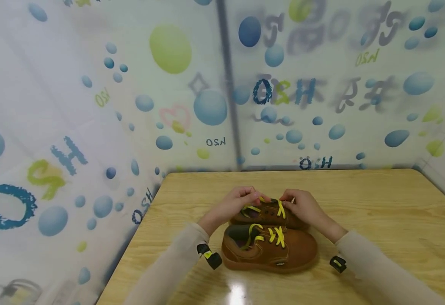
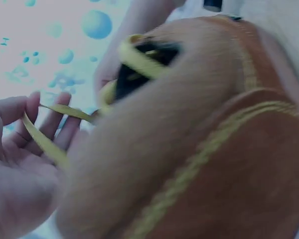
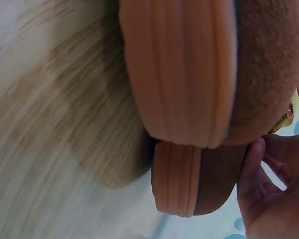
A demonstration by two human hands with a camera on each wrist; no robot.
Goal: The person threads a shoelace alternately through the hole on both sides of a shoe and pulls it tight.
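Observation:
Two brown shoes with yellow laces stand side by side on the wooden table, toes to the right in the head view. My left hand [image 1: 241, 201] is over the opening of the far shoe [image 1: 258, 218]. Its thumb and index finger pinch a yellow shoelace [image 2: 45, 144], which runs taut to the shoe. My right hand [image 1: 302, 205] is at the lacing of that same shoe, with bent fingers gripping its upper; the exact fingertip contact is hidden. The near shoe [image 1: 294, 252], loosely laced, lies in front of both hands, touched by neither.
The wooden table [image 1: 390, 220] stretches to both sides of the shoes. A patterned curtain wall [image 1: 192, 97] stands behind it and along the left. Black wrist cameras are strapped on both sleeves, with the left one [image 1: 209, 256] close to the near shoe's heel.

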